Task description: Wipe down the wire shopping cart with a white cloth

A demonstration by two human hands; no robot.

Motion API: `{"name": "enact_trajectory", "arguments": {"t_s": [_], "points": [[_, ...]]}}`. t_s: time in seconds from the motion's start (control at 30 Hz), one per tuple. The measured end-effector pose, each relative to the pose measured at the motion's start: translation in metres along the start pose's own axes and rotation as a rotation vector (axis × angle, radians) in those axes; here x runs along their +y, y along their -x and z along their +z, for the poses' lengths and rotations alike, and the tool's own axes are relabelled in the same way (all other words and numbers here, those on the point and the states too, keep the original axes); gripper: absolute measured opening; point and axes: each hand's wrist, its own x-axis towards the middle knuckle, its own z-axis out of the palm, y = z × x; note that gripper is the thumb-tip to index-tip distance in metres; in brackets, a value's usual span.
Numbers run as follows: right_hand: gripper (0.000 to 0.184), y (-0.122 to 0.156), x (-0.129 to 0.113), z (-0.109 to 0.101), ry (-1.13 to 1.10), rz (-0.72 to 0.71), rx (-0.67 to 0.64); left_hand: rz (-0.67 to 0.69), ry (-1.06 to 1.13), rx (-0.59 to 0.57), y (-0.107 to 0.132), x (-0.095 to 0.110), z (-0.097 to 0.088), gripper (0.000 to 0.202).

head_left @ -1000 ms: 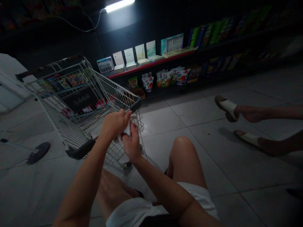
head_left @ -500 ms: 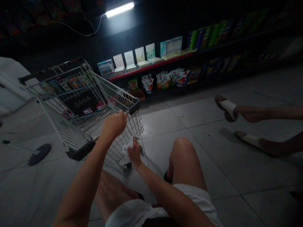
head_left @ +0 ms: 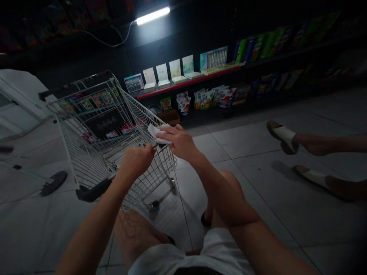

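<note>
A wire shopping cart [head_left: 149, 181] stands in front of me, tilted in the picture, with dark corner bumpers and a dark sign panel inside. My left hand [head_left: 139, 158] is closed around the top rim of the cart's near end. Just right of it, my right hand [head_left: 180, 140] presses a white cloth [head_left: 159, 133] over the cart's right front corner. The cloth lies under my fingers and hides most of the bumper there.
Shelves with boxed books [head_left: 179, 72] and snack bags [head_left: 228, 97] run along the back under a lit tube lamp [head_left: 153, 15]. Another person's feet in slippers [head_left: 286, 135] are at right. A round dark stand base [head_left: 54, 183] is on the floor at left.
My right hand has lifted the cloth from low beside the cart's end mesh up onto the right front corner. The left hand keeps its grip on the rim.
</note>
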Motion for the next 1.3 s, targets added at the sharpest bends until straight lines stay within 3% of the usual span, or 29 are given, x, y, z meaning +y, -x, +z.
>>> {"name": "enact_trajectory", "arguments": {"t_s": [0.17, 0.3, 0.43, 0.53, 0.63, 0.73, 0.83, 0.9, 1.0, 1.13, 1.3], "points": [[0.049, -0.015, 0.016, -0.016, -0.081, -0.008, -0.072, 0.013, -0.013, -0.020, 0.010, -0.003, -0.002, 0.045], [0.044, 0.001, -0.005, -0.025, -0.188, -0.006, -0.117, 0.032, -0.034, -0.037, 0.026, -0.014, -0.001, 0.048], [0.054, 0.018, -0.028, -0.021, -0.191, -0.091, -0.130, 0.011, -0.060, -0.096, 0.050, -0.033, -0.001, 0.052], [0.059, 0.033, -0.033, 0.011, -0.204, -0.035, 0.125, -0.041, -0.033, -0.082, 0.057, -0.040, -0.007, 0.054], [0.056, 0.065, -0.031, 0.068, -0.192, 0.145, 0.387, -0.067, 0.070, -0.005, 0.047, -0.030, -0.016, 0.053], [0.050, 0.114, -0.023, 0.122, -0.130, 0.212, 0.408, 0.021, 0.104, -0.080, 0.031, -0.011, -0.022, 0.056], [0.045, 0.152, -0.013, 0.146, -0.139, 0.262, 0.295, 0.067, 0.067, -0.163, 0.024, 0.000, -0.021, 0.060], [0.046, 0.160, -0.012, 0.145, -0.175, 0.328, 0.264, 0.074, 0.054, -0.164, 0.024, 0.001, -0.019, 0.060], [0.052, 0.152, -0.021, 0.133, -0.209, 0.373, 0.319, 0.099, 0.051, -0.154, 0.026, -0.003, -0.018, 0.060], [0.050, 0.145, -0.034, 0.125, -0.170, 0.187, 0.247, 0.114, 0.048, -0.148, 0.022, -0.006, -0.019, 0.058], [0.046, 0.154, -0.026, 0.113, -0.139, 0.062, 0.204, 0.160, 0.126, -0.122, 0.018, -0.014, -0.012, 0.058]]}}
